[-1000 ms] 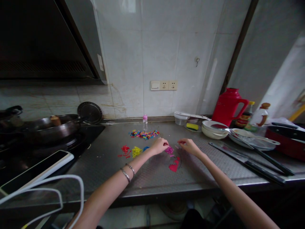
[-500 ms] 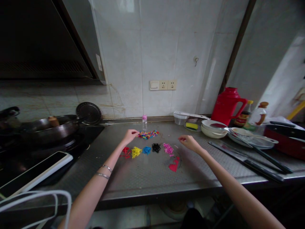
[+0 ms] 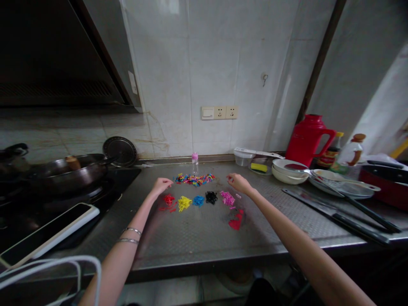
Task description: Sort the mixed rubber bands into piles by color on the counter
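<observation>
My left hand (image 3: 162, 185) is just left of a mixed heap of small coloured bands (image 3: 195, 180), above a red pile (image 3: 168, 199). Its thumb and fingertips are pinched together; what they hold, if anything, is too small to make out. My right hand (image 3: 239, 183) hovers to the right of the heap, fingers bent with a slight gap at the tips and nothing visible between them. In a row nearer me lie a yellow pile (image 3: 184, 203), a blue pile (image 3: 198, 200), a black pile (image 3: 211, 197) and a pink pile (image 3: 227, 199) of bands.
Behind the heap stands a small pink-capped bottle (image 3: 195, 163). A red heart-patterned piece (image 3: 236, 221) lies nearer me. Bowls (image 3: 289, 174), a knife (image 3: 346, 223) and a red thermos (image 3: 307, 140) are at right; a phone-like device (image 3: 51, 231) and pan (image 3: 79, 172) at left.
My left hand has moved left, away from the mixed heap toward the red pile. My right hand has moved left and slightly up, toward the heap. The view has shifted slightly.
</observation>
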A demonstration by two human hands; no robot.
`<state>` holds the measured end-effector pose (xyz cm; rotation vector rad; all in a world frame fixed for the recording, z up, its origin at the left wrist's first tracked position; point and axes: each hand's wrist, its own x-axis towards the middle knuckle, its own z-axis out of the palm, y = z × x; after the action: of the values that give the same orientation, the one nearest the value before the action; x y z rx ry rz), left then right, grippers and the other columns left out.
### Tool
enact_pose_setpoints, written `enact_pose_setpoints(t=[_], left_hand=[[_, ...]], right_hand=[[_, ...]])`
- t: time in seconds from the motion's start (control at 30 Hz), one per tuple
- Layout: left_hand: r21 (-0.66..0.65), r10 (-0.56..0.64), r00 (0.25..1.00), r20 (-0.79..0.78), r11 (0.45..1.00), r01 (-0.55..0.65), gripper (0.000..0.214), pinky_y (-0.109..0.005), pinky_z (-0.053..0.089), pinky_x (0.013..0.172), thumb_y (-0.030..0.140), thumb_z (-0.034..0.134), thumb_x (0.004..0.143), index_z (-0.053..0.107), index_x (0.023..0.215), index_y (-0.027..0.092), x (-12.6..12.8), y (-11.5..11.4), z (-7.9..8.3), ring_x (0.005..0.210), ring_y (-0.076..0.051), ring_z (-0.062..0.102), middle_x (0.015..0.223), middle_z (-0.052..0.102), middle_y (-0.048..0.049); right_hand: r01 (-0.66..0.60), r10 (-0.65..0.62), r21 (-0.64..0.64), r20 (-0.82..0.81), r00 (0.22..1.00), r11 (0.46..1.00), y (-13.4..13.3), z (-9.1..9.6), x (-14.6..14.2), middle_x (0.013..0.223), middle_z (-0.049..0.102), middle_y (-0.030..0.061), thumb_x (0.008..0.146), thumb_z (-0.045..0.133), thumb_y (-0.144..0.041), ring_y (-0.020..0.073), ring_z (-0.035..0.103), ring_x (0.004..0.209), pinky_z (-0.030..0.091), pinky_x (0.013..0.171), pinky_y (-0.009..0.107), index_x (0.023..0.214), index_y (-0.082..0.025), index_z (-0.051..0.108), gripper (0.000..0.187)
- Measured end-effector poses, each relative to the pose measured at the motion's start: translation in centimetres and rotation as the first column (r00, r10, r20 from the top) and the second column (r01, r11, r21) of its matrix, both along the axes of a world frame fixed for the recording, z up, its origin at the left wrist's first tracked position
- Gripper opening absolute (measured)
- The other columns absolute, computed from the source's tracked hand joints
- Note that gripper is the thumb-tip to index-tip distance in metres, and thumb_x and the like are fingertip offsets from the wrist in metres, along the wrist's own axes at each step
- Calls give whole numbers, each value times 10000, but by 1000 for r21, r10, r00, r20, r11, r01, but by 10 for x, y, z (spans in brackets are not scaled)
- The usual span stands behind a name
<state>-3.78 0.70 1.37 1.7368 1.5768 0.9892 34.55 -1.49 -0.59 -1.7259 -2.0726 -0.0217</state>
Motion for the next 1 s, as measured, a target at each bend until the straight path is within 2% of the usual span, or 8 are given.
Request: enact_pose_setpoints(t=[0.27,0.4,0.57,0.73,1.0], left_hand=[[-4,29,999,44,1000,-29,233,-191,328,460,262,558,614,672,722,90,-9,2,-7,482,-88,459,596,627,-48],[19,15,999,42,1000,-16,235,-198,327,468,262,550,610,677,714,94,-13,7,-13,485,-94,459,586,624,-45],[76,8,999,36,997,-10,228,-213,355,510,269,559,599,680,688,98,-23,15,-18,521,-116,499,569,625,-49],[97,35,999,17,995,-37,242,-220,360,529,293,558,602,682,689,104,-29,20,-22,538,-126,518,569,631,-48],[95,68,998,13,993,-69,216,-226,365,542,273,557,603,680,670,108,-28,17,-22,551,-132,528,567,633,-49]], right_hand=[[106,-106,-68,4,994,992,33,-3,-30,1076,590,80,809,357,-169,175,548,941,407,755,248,1102,-196,547,350],[88,-93,-78,-63,994,993,50,-7,-44,1092,577,76,789,374,-135,159,540,945,397,770,227,1111,-188,540,366],[49,-57,-89,-100,993,995,69,-15,-53,989,611,70,777,405,-120,142,545,908,385,764,203,1121,-162,528,368],[45,-55,-109,-89,995,993,78,-21,-54,963,611,66,792,425,-177,148,552,873,393,725,215,1166,-181,481,378],[56,-61,-125,-37,997,991,81,-23,-55,1037,580,100,794,428,-191,173,551,888,397,704,240,1223,-192,395,430]])
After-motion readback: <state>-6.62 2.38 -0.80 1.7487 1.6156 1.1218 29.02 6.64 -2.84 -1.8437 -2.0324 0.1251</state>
